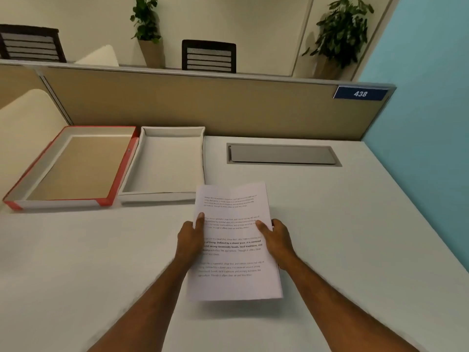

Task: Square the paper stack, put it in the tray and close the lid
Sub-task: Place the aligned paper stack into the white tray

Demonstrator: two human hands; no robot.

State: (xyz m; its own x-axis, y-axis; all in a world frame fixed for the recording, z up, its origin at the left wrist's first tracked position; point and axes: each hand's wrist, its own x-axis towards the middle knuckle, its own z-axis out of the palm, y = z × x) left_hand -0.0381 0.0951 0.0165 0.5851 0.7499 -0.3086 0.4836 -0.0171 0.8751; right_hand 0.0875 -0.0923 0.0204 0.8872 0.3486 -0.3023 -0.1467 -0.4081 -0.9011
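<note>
I read this as an open-plan office, cubicle-type workstation. White desk (330, 224) backs onto a tan fabric partition (203, 107) with a grey cap rail. Blue number plate (360, 93) on the partition reads 438. Grey cable-access flap (281, 154) set flush in the desktop. Past the partition I see two dark slatted office chair backs (208, 56) and potted plants (340, 34). Printed paper stack (233, 240) and box-type tray (165, 163) fit desk work.

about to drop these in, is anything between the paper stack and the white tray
Nothing visible. The paper stack is held in both hands just in front of the white tray, which is open and holds nothing; the red-edged lid lies beside it on the left.
</note>
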